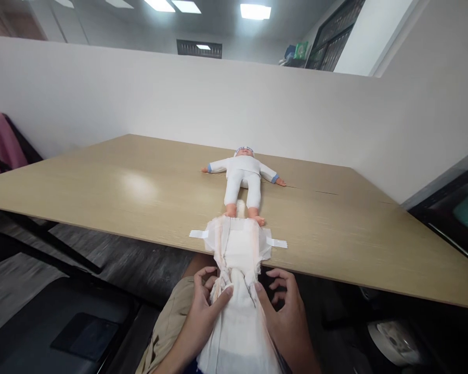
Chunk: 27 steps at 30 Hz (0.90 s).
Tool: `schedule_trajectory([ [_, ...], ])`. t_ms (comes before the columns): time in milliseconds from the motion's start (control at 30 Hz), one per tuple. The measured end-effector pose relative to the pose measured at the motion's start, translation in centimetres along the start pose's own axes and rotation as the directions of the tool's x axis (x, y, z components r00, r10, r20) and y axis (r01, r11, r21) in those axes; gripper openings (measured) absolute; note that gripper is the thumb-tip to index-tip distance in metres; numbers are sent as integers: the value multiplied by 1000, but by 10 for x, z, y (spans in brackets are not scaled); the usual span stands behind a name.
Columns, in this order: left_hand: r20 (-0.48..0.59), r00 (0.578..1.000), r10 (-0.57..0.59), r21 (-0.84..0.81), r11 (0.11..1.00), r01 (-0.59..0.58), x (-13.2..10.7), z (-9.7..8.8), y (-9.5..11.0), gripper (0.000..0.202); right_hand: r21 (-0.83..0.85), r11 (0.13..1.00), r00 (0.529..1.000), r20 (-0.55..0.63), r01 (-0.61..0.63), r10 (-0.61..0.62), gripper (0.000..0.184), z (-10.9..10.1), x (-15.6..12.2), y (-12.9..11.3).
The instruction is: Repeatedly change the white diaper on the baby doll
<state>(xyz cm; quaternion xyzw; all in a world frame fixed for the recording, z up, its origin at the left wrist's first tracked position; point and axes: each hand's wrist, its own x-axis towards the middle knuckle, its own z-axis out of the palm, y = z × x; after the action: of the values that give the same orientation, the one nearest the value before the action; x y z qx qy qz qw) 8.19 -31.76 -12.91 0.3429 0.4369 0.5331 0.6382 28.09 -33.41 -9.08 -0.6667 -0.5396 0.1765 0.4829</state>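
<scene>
An unfolded white diaper (239, 252) stretches from the table's front edge down over my lap, its two side tabs spread on the tabletop. On its left edge, my left hand (208, 301) has the thumb over the gathered cuff and the fingers curled beside it. My right hand (284, 306) is at the opposite edge, thumb touching the cuff, the other fingers bent and apart from it. Beyond the diaper a doll (244, 176) in white clothes with blue cuffs lies on its back, feet toward me, close to the diaper's far end.
The wooden table (140, 208) reaches back toward a white partition wall (179, 98). At lower left a black chair (54, 306) carries a dark flat object (85, 335). A pink cloth (2, 137) hangs at far left. Below the table, a round white object (393, 343) shows at right.
</scene>
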Motion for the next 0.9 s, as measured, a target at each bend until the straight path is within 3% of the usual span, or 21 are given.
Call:
schedule_trajectory([
  [133,14,999,29,67,997,-30,5,-5,1,78,-110,972,975,-54,207,-213,28,-9,22,-13],
  [233,42,997,63,130,989,-68,8,-7,0,74,-158,927,941,44,339,-336,23,-6,38,-31],
  [300,67,995,79,187,978,-90,8,-6,0,72,-185,888,903,169,422,-394,30,5,49,-43],
  [433,125,977,174,330,921,-207,6,-7,16,67,-249,824,816,444,509,-369,63,37,72,-56],
  [533,294,936,195,505,799,-326,9,-17,55,64,-319,807,793,545,497,-273,71,55,86,-53],
  [667,555,831,34,680,557,-477,42,-28,135,42,-357,782,789,555,510,-261,70,62,92,-43],
  [767,667,732,140,709,186,-681,103,-20,182,31,-352,780,795,535,518,-287,68,62,91,-38],
  [833,748,641,171,660,-90,-746,156,-7,196,42,-341,784,795,530,518,-294,68,63,91,-37],
  [900,806,582,102,579,-333,-744,208,11,195,74,-337,790,798,527,511,-291,68,64,91,-36],
])
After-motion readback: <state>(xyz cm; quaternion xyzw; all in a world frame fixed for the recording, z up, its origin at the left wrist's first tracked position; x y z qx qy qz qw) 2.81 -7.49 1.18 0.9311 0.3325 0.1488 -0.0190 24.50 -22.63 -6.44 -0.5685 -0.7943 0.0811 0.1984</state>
